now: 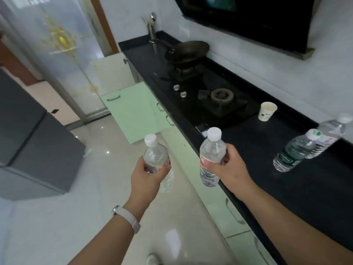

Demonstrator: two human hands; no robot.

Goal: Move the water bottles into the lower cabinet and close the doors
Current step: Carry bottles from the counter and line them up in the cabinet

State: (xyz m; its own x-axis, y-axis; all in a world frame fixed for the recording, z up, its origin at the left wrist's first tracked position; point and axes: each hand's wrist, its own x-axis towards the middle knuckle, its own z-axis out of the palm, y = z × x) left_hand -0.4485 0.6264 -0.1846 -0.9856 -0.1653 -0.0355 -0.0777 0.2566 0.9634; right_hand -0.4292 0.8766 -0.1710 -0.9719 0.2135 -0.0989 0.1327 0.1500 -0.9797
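Observation:
My left hand (pixel 147 176) grips a clear red-labelled water bottle (pixel 155 155) with a white cap, held over the floor. My right hand (pixel 229 169) grips a second red-labelled water bottle (pixel 211 152) at the counter's front edge. Two more bottles stand on the black counter (pixel 267 180) to the right: a green-labelled bottle (pixel 295 152) and, behind it, a red-labelled bottle (pixel 330 134). Ahead, two lower cabinet doors hang open: a green door (pixel 133 111) and a pale door (pixel 112 71) beyond it. The cabinet's inside is hidden.
A gas hob (pixel 221 100) with a dark wok (pixel 186 51) fills the counter ahead. A paper cup (pixel 267 111) stands past the hob. A grey appliance (pixel 28 142) stands at the left. Shut green cabinet fronts (pixel 219 197) run under the counter.

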